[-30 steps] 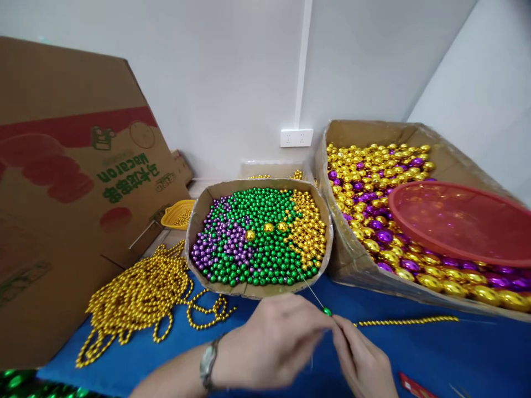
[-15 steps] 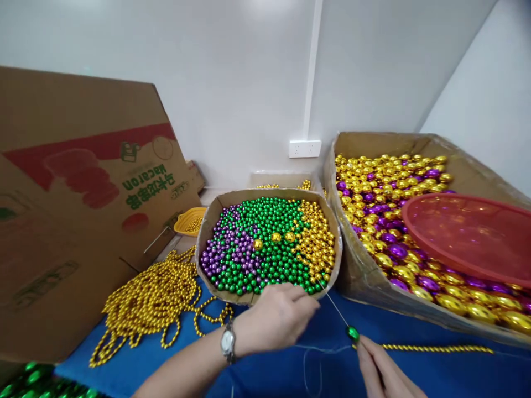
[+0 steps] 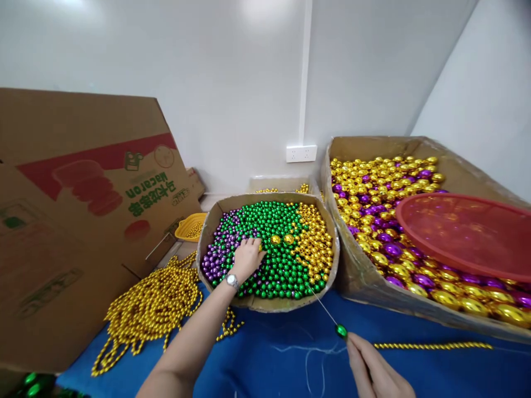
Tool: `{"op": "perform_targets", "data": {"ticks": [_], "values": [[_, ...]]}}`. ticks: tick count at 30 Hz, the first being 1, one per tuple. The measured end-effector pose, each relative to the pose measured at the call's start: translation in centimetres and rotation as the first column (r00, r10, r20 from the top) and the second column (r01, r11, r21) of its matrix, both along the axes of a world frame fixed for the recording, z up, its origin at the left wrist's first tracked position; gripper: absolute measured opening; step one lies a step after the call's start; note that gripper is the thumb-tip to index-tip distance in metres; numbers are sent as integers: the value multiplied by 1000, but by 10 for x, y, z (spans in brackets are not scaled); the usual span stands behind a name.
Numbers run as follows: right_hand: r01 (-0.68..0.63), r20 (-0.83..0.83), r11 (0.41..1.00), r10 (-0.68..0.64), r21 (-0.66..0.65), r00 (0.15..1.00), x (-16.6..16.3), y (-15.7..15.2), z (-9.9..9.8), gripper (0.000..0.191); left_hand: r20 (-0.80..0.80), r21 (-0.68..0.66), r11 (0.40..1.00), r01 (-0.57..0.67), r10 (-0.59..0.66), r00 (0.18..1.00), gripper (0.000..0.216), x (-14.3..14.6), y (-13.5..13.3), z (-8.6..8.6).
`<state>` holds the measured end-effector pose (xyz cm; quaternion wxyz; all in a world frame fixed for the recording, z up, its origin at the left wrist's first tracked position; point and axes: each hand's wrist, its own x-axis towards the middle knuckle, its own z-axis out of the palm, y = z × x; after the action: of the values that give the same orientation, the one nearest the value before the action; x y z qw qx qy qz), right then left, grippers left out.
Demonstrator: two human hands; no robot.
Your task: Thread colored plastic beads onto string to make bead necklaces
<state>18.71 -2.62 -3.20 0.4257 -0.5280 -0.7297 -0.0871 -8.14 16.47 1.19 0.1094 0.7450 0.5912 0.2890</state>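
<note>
My left hand [image 3: 248, 258], with a watch on its wrist, is down among the small beads in the middle cardboard box [image 3: 249, 303]. Its thumb and fingers close around a large gold bead [image 3: 260, 247], mostly hidden by them. Two more large gold beads [image 3: 282, 239] lie to the right of those fingers. Over the blue cloth, my right hand [image 3: 369, 362] pinches a long thin needle [image 3: 322, 305] that slants up left toward the box's front rim. A shiny green bead [image 3: 341, 330] sits on the needle just ahead of the fingertips.
Gold bead strands [image 3: 153, 309] are heaped at left, before a large carton [image 3: 87, 232]. At right stands a big box [image 3: 352, 271] of gold and purple beads with a red basket [image 3: 464, 237] on top. Clear thread [image 3: 309, 351] and a gold bead string [image 3: 433, 346] lie in front.
My left hand has moved from in front of the box up into it, onto the leftmost large gold bead. My right hand still holds the needle with the green bead.
</note>
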Motion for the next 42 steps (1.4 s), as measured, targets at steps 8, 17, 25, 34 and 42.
{"op": "perform_targets", "data": {"ticks": [8, 17, 25, 34, 42], "values": [[-60, 19, 998, 60, -30, 998, -8, 1, 9, 29, 931, -261, 827, 498, 80, 356, 34, 17, -73, 12], [-68, 152, 997, 61, 39, 986, -18, 2, 7, 31, 961, -250, 802, 543, 272, 41, 23, 25, -102, 13], [-84, 212, 995, 71, 53, 975, -19, 4, 6, 33, 969, -234, 801, 551, 239, 63, 25, 23, -110, 13], [-163, 61, 986, 165, -31, 984, -35, 4, 1, 28, 976, -195, 862, 468, 125, 176, 38, 36, -137, 14], [-285, -140, 946, 265, -155, 954, -45, -2, -4, 22, 979, -203, 868, 453, 172, 110, 41, 39, -156, 9]]}}
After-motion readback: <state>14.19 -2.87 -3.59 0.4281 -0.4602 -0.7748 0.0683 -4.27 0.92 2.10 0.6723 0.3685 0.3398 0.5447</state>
